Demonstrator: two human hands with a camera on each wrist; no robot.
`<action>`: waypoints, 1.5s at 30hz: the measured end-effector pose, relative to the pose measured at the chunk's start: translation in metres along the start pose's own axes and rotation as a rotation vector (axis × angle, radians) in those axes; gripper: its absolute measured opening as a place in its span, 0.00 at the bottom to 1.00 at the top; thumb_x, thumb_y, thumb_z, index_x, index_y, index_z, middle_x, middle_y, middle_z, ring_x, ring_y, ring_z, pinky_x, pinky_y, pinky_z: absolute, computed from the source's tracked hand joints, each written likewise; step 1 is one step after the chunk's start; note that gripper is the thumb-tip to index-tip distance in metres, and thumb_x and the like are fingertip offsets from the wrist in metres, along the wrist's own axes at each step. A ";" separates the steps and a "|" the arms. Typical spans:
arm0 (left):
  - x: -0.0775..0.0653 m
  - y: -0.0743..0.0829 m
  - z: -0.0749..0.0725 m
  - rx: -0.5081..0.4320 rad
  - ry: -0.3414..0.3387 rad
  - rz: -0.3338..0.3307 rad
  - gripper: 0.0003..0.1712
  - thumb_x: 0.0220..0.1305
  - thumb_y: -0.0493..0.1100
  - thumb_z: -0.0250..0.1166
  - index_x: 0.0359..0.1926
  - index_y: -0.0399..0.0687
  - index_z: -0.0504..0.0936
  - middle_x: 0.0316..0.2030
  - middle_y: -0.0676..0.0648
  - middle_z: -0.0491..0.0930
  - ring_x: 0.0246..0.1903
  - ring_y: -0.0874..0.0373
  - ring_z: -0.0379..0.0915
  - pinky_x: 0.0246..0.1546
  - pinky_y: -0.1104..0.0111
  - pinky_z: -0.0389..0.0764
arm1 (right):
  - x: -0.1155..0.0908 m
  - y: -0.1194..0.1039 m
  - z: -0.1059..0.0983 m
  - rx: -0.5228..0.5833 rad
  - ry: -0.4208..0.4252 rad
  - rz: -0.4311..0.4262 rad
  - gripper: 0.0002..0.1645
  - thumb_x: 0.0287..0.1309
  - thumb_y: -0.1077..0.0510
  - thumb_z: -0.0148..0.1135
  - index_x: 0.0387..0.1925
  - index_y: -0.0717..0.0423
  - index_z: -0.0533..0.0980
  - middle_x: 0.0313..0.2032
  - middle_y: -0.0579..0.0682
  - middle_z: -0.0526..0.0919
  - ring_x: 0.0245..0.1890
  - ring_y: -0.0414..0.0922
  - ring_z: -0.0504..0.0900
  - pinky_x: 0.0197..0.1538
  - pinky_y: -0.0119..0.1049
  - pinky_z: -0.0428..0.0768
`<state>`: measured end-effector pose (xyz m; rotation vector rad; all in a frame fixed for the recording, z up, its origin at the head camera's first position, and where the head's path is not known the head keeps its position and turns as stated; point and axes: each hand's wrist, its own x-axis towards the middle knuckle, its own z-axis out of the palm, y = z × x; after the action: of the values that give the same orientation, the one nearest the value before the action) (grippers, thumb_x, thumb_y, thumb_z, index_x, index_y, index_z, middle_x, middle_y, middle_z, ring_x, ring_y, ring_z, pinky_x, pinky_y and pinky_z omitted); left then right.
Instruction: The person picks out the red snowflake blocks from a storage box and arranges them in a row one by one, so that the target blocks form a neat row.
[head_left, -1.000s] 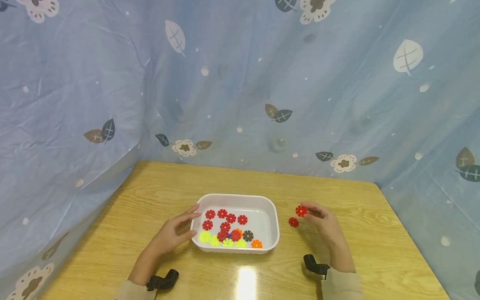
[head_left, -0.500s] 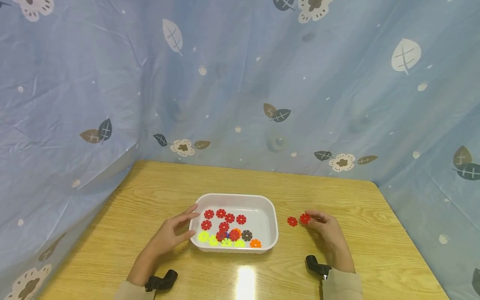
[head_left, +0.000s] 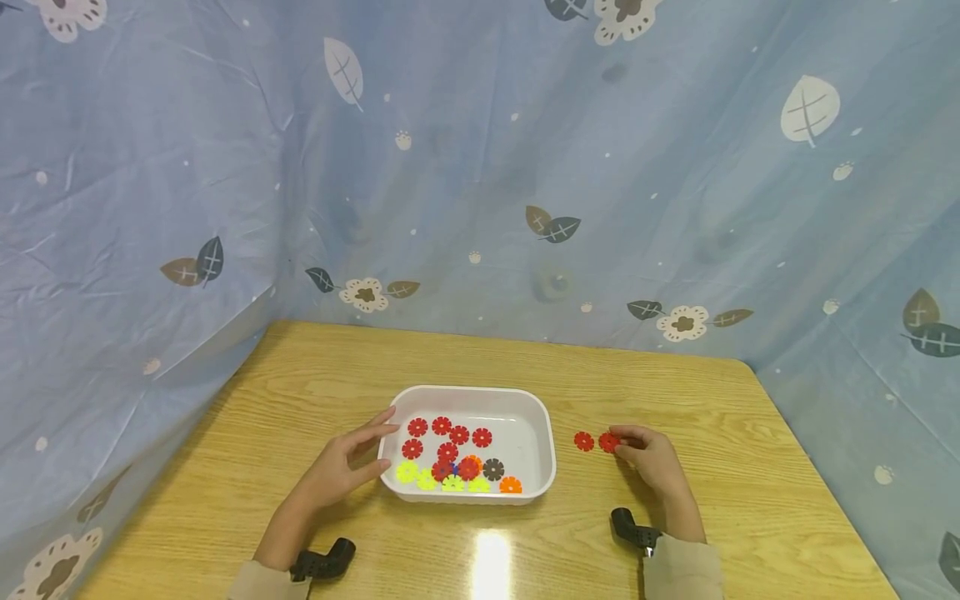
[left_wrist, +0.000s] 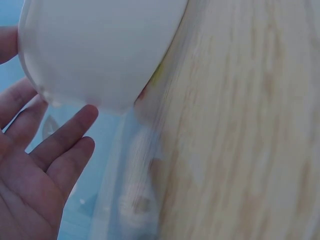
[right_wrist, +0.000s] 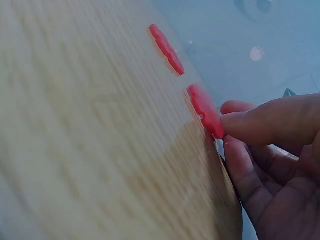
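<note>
On the table to the right of the tray, my right hand [head_left: 654, 458] pinches a red notched, flower-shaped plastic disc [head_left: 608, 442] by its edge between thumb and fingers. The right wrist view shows that disc [right_wrist: 205, 111] low over the wood, almost flat. A second red disc [head_left: 583, 442] lies just left of it, a small gap apart. My left hand [head_left: 343, 468] is at the left end of the white tray [head_left: 519, 427], fingers spread along its rim. Seen from the left wrist, these fingers [left_wrist: 70, 132] are nearly straight against the tray's outer wall.
Inside the tray are several red discs [head_left: 417, 427], several yellow ones [head_left: 407, 472], a dark disc [head_left: 493, 469] and an orange one [head_left: 511, 485]. Some overlap along the near side. A patterned blue cloth [head_left: 465, 167] hangs behind the wooden table [head_left: 360, 354].
My right hand has come down toward the table with the red disc, bringing it beside the other one on its right. The left hand stays at the tray.
</note>
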<state>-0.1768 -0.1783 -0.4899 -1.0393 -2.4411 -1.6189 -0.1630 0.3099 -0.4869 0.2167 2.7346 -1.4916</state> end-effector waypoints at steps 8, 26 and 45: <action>-0.001 -0.001 0.000 0.002 -0.001 -0.007 0.25 0.62 0.35 0.63 0.59 0.32 0.72 0.69 0.36 0.58 0.68 0.66 0.52 0.63 0.81 0.61 | -0.003 -0.009 -0.001 0.056 0.028 -0.040 0.23 0.62 0.61 0.59 0.57 0.66 0.72 0.54 0.63 0.77 0.44 0.32 0.76 0.44 0.19 0.76; -0.002 0.000 -0.001 0.006 0.001 0.000 0.25 0.62 0.35 0.63 0.59 0.32 0.72 0.69 0.35 0.58 0.69 0.66 0.52 0.63 0.81 0.60 | -0.013 -0.080 0.038 0.319 -0.110 -0.285 0.25 0.60 0.64 0.60 0.57 0.70 0.69 0.52 0.59 0.77 0.50 0.42 0.79 0.46 0.24 0.81; 0.000 0.001 0.000 -0.009 0.002 -0.007 0.26 0.61 0.36 0.64 0.60 0.34 0.72 0.70 0.37 0.58 0.70 0.60 0.52 0.63 0.81 0.60 | 0.001 -0.129 0.108 0.434 -0.270 -0.225 0.25 0.56 0.69 0.61 0.56 0.71 0.70 0.55 0.71 0.73 0.56 0.63 0.73 0.50 0.26 0.80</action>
<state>-0.1767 -0.1780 -0.4891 -1.0308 -2.4414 -1.6336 -0.1865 0.1503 -0.4381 -0.2791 2.2602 -1.9919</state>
